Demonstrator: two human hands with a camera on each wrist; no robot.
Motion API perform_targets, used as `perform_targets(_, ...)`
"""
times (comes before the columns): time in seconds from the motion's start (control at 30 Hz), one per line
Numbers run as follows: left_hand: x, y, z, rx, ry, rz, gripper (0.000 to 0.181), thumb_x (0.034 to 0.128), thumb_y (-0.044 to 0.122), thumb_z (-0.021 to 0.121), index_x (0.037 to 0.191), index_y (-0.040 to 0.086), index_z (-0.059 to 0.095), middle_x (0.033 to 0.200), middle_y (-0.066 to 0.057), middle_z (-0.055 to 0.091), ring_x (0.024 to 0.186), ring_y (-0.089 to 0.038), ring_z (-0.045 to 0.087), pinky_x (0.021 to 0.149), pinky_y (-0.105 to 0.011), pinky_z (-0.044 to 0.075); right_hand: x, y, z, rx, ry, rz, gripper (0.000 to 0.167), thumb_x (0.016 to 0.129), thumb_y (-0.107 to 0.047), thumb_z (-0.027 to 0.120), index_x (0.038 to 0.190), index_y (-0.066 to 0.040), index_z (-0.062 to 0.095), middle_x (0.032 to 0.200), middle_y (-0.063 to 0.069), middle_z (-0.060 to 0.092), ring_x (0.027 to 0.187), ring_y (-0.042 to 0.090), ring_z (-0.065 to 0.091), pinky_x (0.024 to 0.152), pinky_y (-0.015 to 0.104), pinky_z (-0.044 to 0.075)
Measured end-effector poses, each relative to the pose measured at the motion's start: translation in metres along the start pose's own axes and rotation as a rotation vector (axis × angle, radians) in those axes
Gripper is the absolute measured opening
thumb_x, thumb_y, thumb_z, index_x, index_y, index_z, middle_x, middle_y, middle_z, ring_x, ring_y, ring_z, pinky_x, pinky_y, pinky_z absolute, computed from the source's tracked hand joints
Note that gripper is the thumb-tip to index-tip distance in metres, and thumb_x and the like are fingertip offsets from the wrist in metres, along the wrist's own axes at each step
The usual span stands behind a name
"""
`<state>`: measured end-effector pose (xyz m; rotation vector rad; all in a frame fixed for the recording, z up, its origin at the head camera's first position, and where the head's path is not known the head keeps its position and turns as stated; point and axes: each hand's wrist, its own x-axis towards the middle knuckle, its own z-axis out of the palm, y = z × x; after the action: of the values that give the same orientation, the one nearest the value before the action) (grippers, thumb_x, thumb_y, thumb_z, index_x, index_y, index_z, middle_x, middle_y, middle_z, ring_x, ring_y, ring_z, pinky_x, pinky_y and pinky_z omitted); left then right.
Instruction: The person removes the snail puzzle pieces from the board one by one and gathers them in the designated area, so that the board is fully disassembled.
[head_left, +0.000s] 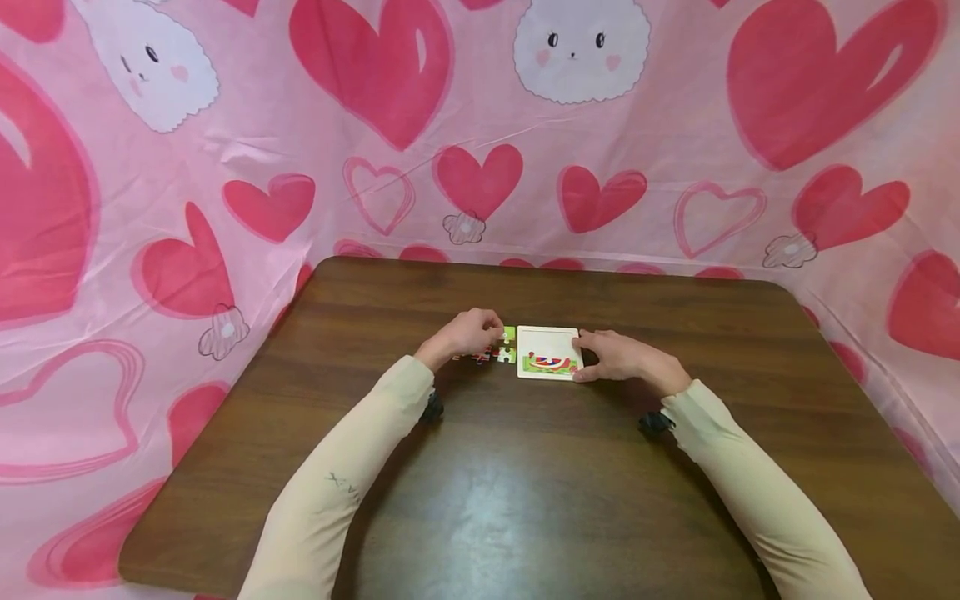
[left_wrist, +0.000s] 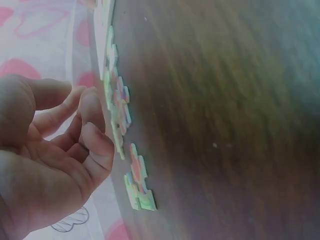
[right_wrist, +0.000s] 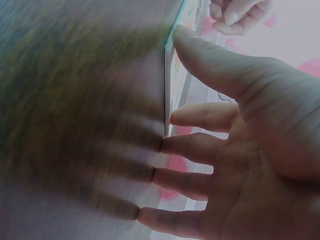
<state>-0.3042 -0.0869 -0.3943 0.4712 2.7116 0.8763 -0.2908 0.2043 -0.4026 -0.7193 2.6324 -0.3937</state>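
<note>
A white puzzle tray (head_left: 546, 340) lies on the table, with red, blue and green picture pieces (head_left: 549, 364) along its near side. At its right edge is my right hand (head_left: 617, 357), thumb touching the tray and fingers extended, their tips resting on the tabletop in the right wrist view. My left hand (head_left: 472, 332) hovers over loose jigsaw pieces left of the tray, its fingers loosely bent and thumb close to them. Nothing shows between those fingertips in the left wrist view. Closest to that hand are a green piece (head_left: 509, 334) and a white-and-green piece (head_left: 506, 355). The hand partly hides other pieces (head_left: 481, 358).
The brown wooden table (head_left: 495, 467) spreads around the puzzle. Its far edge meets a pink cloth backdrop (head_left: 517, 133) with hearts, which also hangs at both sides. Dark wrist devices (head_left: 432, 407) sit under both sleeves, close above the tabletop.
</note>
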Motion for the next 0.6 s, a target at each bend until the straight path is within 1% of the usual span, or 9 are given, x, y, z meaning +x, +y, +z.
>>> perform_targets(0.1, -0.003, 0.001, 0.000, -0.008, 0.009, 0.012, 0.022, 0.0988, 0.026, 0.056, 0.113, 0.011, 0.064, 0.100, -0.006, 0.066, 0.083, -0.019, 0.057, 0.071, -0.029, 0.046, 0.002, 0.000, 0.001, -0.001, 0.002, -0.002, 0.075, 0.088, -0.043, 0.070, 0.146, -0.004, 0.044, 0.157, 0.026, 0.026, 0.143, 0.047, 0.028, 0.114, 0.062, 0.026)
perform_targets(0.2, -0.005, 0.004, 0.002, -0.016, 0.005, 0.030, 0.021, 0.0983, 0.025, 0.057, 0.112, 0.011, 0.065, 0.098, -0.006, 0.065, 0.079, -0.018, 0.057, 0.070, -0.028, 0.046, 0.002, 0.001, 0.001, -0.002, 0.005, -0.008, 0.075, 0.088, -0.043, 0.071, 0.145, -0.003, 0.044, 0.157, 0.027, 0.027, 0.143, 0.048, 0.029, 0.113, 0.062, 0.026)
perform_targets(0.33, -0.006, 0.006, 0.008, -0.064, -0.009, 0.020, 0.020, 0.0983, 0.025, 0.058, 0.111, 0.011, 0.065, 0.084, -0.004, 0.062, 0.066, -0.015, 0.055, 0.059, -0.026, 0.045, 0.002, 0.001, 0.001, -0.003, 0.003, -0.015, 0.075, 0.087, -0.044, 0.071, 0.145, -0.004, 0.045, 0.157, 0.027, 0.027, 0.142, 0.047, 0.029, 0.113, 0.062, 0.026)
perform_targets(0.43, -0.007, 0.006, 0.013, -0.114, -0.015, 0.021, 0.020, 0.0982, 0.023, 0.058, 0.112, 0.010, 0.065, 0.077, -0.004, 0.060, 0.062, -0.013, 0.054, 0.056, -0.024, 0.043, 0.002, 0.001, 0.001, -0.005, 0.001, -0.010, 0.075, 0.087, -0.044, 0.071, 0.145, -0.004, 0.045, 0.157, 0.027, 0.027, 0.143, 0.047, 0.029, 0.113, 0.062, 0.027)
perform_targets(0.5, -0.008, 0.007, 0.015, -0.133, -0.019, 0.029, 0.021, 0.0978, 0.022, 0.059, 0.114, 0.010, 0.065, 0.078, -0.004, 0.060, 0.063, -0.013, 0.055, 0.058, -0.024, 0.043, 0.002, 0.001, 0.001, -0.002, -0.001, -0.004, 0.075, 0.087, -0.044, 0.071, 0.145, -0.005, 0.044, 0.158, 0.026, 0.026, 0.143, 0.046, 0.029, 0.113, 0.062, 0.027)
perform_targets(0.6, -0.008, 0.011, 0.019, -0.114, -0.025, 0.045, 0.023, 0.0967, 0.021, 0.061, 0.117, 0.010, 0.065, 0.083, -0.005, 0.063, 0.067, -0.013, 0.057, 0.061, -0.024, 0.043, 0.002, 0.002, 0.001, 0.000, -0.005, -0.004, 0.075, 0.087, -0.044, 0.070, 0.146, -0.005, 0.044, 0.158, 0.026, 0.026, 0.143, 0.046, 0.029, 0.113, 0.062, 0.027)
